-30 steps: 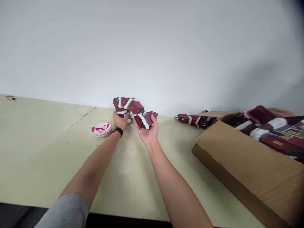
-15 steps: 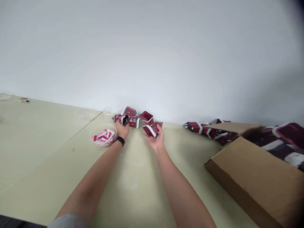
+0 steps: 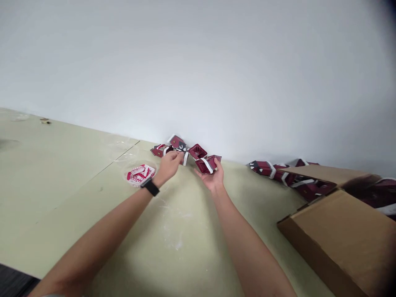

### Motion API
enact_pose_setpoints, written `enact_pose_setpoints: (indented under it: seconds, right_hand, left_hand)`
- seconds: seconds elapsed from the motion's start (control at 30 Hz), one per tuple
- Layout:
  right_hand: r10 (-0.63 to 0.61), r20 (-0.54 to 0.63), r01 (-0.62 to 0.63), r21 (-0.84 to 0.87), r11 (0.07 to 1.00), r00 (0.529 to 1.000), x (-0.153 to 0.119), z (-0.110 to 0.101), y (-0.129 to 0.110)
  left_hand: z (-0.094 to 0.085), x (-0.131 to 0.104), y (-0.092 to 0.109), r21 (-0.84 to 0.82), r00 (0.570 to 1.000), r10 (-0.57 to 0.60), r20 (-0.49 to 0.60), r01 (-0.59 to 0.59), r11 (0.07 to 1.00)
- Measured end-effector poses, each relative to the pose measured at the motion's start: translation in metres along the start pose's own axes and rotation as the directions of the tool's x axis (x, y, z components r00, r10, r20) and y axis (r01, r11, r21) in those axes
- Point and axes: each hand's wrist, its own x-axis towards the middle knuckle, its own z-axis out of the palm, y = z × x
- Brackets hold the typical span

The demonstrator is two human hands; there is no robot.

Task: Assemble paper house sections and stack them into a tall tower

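Observation:
My right hand (image 3: pixel 215 175) holds a small maroon house-shaped box (image 3: pixel 204 166) with a white band, its open end facing me. My left hand (image 3: pixel 170 164), with a black watch on the wrist, is closed in a pinch in front of a pile of similar maroon boxes (image 3: pixel 177 142); what its fingertips hold, if anything, is too small to make out. Another open maroon box (image 3: pixel 198 151) stands just behind the held one, against the wall. A round clear dish (image 3: pixel 126 175) of red and white pieces (image 3: pixel 140 174) lies left of my left wrist.
An open cardboard box (image 3: pixel 343 222) with maroon pieces inside stands at the right. More maroon boxes (image 3: pixel 262 167) lie along the wall beside it. Clear plastic (image 3: pixel 119 144) and a small brown scrap (image 3: pixel 45 121) are on the table at the left.
My left hand has lifted off the pile and moved right, toward the held box. My right hand has tilted its box, and the view has shifted slightly.

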Motion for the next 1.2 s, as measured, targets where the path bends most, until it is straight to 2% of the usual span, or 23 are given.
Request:
enact_pose_setpoints:
  seconds: [0.07, 0.1, 0.13, 0.2, 0.23, 0.3, 0.37, 0.43, 0.57, 0.77, 0.9, 1.0, 1.07, 1.13, 1.2]
  right_hand:
    - [0.004, 0.005, -0.004, -0.011, 1.000, 1.000, -0.006, 0.002, -0.002]
    - [0.004, -0.003, -0.004, -0.018, 1.000, 1.000, -0.010, 0.004, -0.003]
    - [0.003, -0.008, -0.003, -0.030, 1.000, 1.000, -0.016, 0.006, -0.004]
    - [0.004, 0.004, -0.003, -0.078, 0.997, 1.000, -0.031, 0.009, -0.005]
    - [0.008, 0.022, -0.005, -0.120, 0.993, 1.000, -0.041, 0.009, -0.005]
    - [0.014, 0.057, 0.000, -0.244, 0.970, 0.998, -0.067, 0.006, -0.003]
    - [-0.031, 0.078, 0.058, -0.373, 0.926, 0.996, -0.099, -0.003, 0.000]
    - [-0.067, 0.147, 0.130, -0.472, 0.872, 0.987, -0.131, -0.017, 0.003]
    - [-0.123, 0.145, 0.181, -0.521, 0.834, 0.982, -0.176, -0.042, 0.008]
    - [-0.151, 0.096, 0.179, -0.448, 0.876, 0.984, -0.186, -0.051, 0.004]
    - [-0.149, 0.114, 0.184, -0.413, 0.892, 0.982, -0.188, -0.048, 0.001]
    - [-0.136, 0.124, 0.175, -0.411, 0.894, 0.983, -0.190, -0.047, 0.001]
    - [-0.121, 0.127, 0.163, -0.414, 0.896, 0.985, -0.191, -0.048, 0.001]
    - [-0.101, 0.136, 0.149, -0.412, 0.899, 0.986, -0.190, -0.050, 0.002]
    - [-0.079, 0.143, 0.131, -0.403, 0.906, 0.987, -0.189, -0.052, 0.001]
  left_hand:
    - [-0.044, 0.000, -0.002, 0.159, 0.986, 0.102, 0.134, -0.123, 0.980]
    - [-0.065, 0.001, -0.008, 0.271, 0.978, 0.142, 0.152, -0.179, 0.946]
    - [-0.085, 0.003, -0.017, 0.383, 0.974, 0.135, 0.184, -0.198, 0.903]
    - [-0.111, 0.005, -0.035, 0.573, 0.981, -0.009, 0.194, -0.106, 0.812]
    - [-0.117, 0.006, -0.043, 0.632, 0.977, -0.079, 0.196, -0.064, 0.773]
    - [-0.117, 0.005, -0.054, 0.699, 0.964, -0.176, 0.200, -0.014, 0.715]
    - [-0.109, 0.003, -0.058, 0.741, 0.954, -0.214, 0.210, -0.012, 0.672]
    - [-0.101, 0.001, -0.056, 0.778, 0.952, -0.229, 0.204, -0.015, 0.629]
    - [-0.100, -0.004, -0.047, 0.798, 0.944, -0.242, 0.224, -0.035, 0.602]
    - [-0.108, -0.018, -0.033, 0.857, 0.942, -0.252, 0.221, -0.063, 0.512]
    - [-0.108, -0.019, -0.030, 0.861, 0.926, -0.299, 0.230, -0.050, 0.506]
    - [-0.113, -0.018, -0.022, 0.830, 0.944, -0.259, 0.206, -0.029, 0.557]
    - [-0.116, -0.023, -0.007, 0.726, 0.975, -0.127, 0.183, -0.047, 0.686]
    - [-0.112, -0.037, 0.016, 0.486, 0.978, 0.038, 0.204, -0.135, 0.863]
    - [-0.100, -0.060, 0.040, 0.161, 0.944, 0.189, 0.269, -0.238, 0.958]
